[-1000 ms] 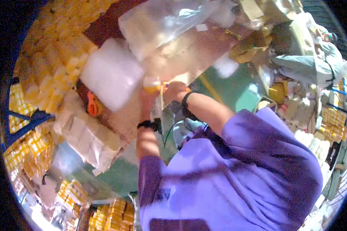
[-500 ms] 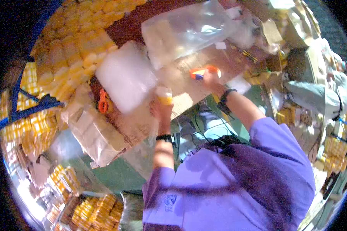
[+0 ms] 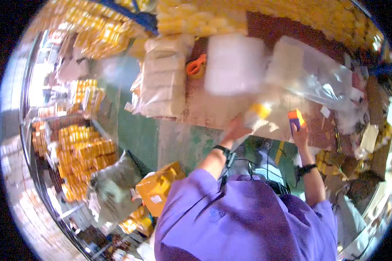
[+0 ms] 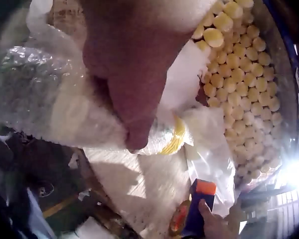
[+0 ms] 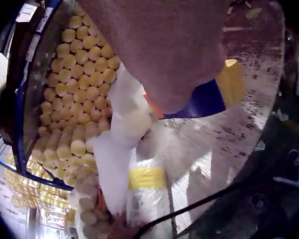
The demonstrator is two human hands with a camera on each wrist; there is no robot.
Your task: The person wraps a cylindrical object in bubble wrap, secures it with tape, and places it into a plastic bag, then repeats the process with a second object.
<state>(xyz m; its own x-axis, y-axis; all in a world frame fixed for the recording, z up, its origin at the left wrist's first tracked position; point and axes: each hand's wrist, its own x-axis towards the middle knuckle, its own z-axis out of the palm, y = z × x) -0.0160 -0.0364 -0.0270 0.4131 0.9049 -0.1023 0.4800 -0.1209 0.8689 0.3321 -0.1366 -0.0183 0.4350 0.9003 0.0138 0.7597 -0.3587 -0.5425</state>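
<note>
My left hand [image 3: 237, 129] grips a clear-wrapped bundle with a yellow band [image 3: 260, 110], blurred in the head view. In the left wrist view the fingers of this hand [image 4: 132, 94] lie against the bundle [image 4: 172, 138]; the underside of the grip is hidden. My right hand [image 3: 301, 135] holds an orange and dark-blue tool [image 3: 296, 118] by its blue part, to the right of the bundle and apart from it. The right wrist view has the tool [image 5: 202, 102] partly behind the hand [image 5: 172, 69], and the banded bundle [image 5: 148, 199] below.
A white foam-like stack [image 3: 234, 65] lies at the table's back, between a brown wrapped package [image 3: 163, 82] and a large clear plastic bag [image 3: 309, 71]. Orange scissors [image 3: 196, 65] lie beside the package. Many yellow-white rolls [image 5: 79, 74] are stacked beyond. A cardboard box [image 3: 159, 187] stands at left.
The head view has turned, shifting the table's items. From close together a second ago, my hands have separated; the right holds the orange and blue tool away from the bundle in the left.
</note>
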